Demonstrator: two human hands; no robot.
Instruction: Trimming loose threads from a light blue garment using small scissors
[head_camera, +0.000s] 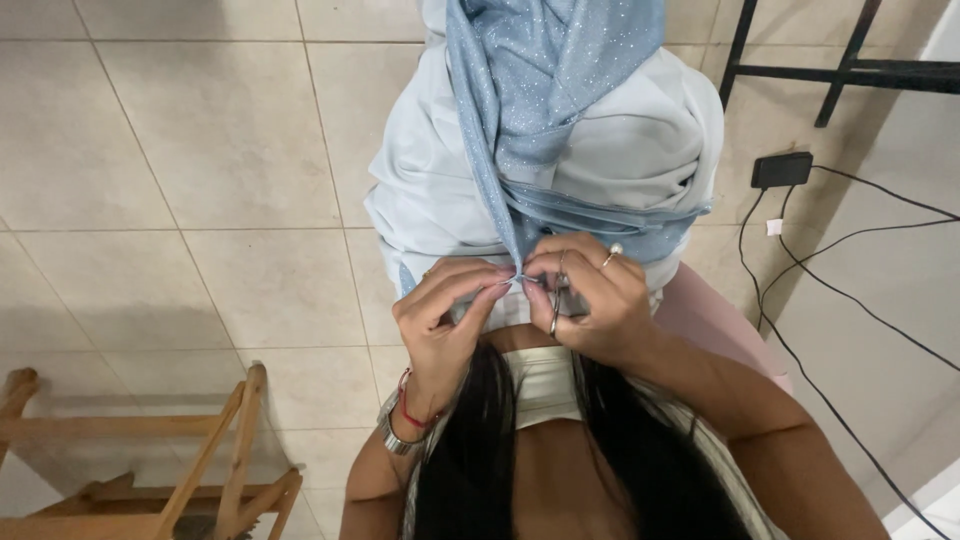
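Right now the big pale garment (640, 160) is draped over the lap, and one sparkly blue strip (540, 90) runs down its middle to a point at the near edge, where both hands meet. Left hand (445, 310) is closed in a pinch on the tip of that strip, thumb and forefinger tight; right hand (595, 300) pinches it from the other side, fingers curled, with small scissors (556, 305) tucked in the palm, blades not clearly in view. My read: keep that tip taut between the two pinches and work close to the fingertips, so only thread gets caught, not the cloth. Counting out from the garment: one wooden frame (215, 470) well off to its left, one dark metal stand (850, 65) up to its right, one black plug box (782, 170) just right of it with cables (850, 300) trailing away, perhaps three. Smaller still, one ring (612, 254), one red wrist cord (408, 408), one metal bangle (396, 436).
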